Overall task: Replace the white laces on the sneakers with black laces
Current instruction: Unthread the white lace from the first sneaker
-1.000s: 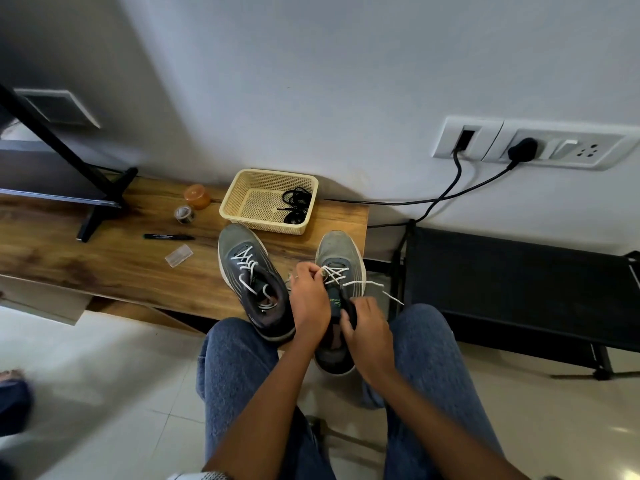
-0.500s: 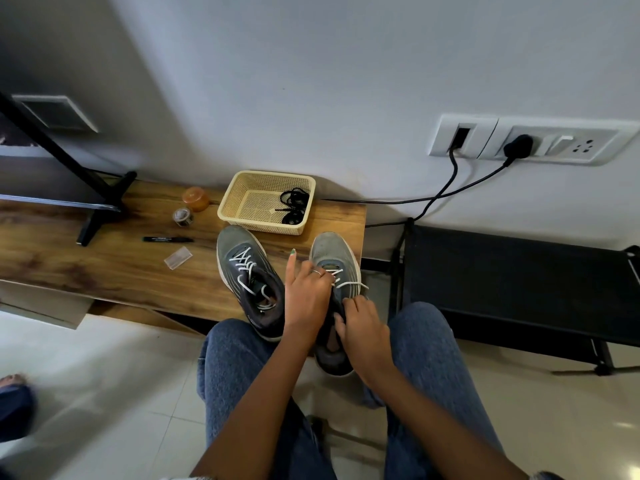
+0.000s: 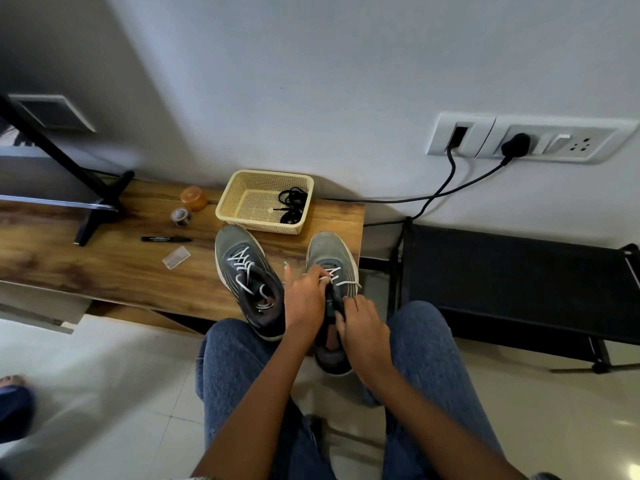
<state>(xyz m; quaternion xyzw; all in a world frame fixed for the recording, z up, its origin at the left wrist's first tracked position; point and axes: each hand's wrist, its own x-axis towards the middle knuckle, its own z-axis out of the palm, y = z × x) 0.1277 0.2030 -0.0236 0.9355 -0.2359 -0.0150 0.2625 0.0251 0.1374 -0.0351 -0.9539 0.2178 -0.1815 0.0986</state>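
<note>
Both hands, left (image 3: 306,299) and right (image 3: 363,325), pinch the right sneaker (image 3: 332,268) (toe toward wall) by its white lace (image 3: 341,282).

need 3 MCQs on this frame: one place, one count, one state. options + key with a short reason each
1. Where do the coiled black laces lie?
A. in the cream plastic mesh basket
B. on the floor
C. inside the left-hand sneaker

2. How many grey sneakers stand on the wooden bench?
A. one
B. two
C. three

3. What is the left hand doing?
A. resting flat on the knee
B. lifting the marker
C. pinching the white lace of the right-hand grey sneaker

Key:
1 A: the black coil sits in the basket's right side.
2 B: the left-hand grey sneaker and the right-hand one stand side by side.
3 C: its fingers close on the lace, while the right hand grips the tongue.
</note>
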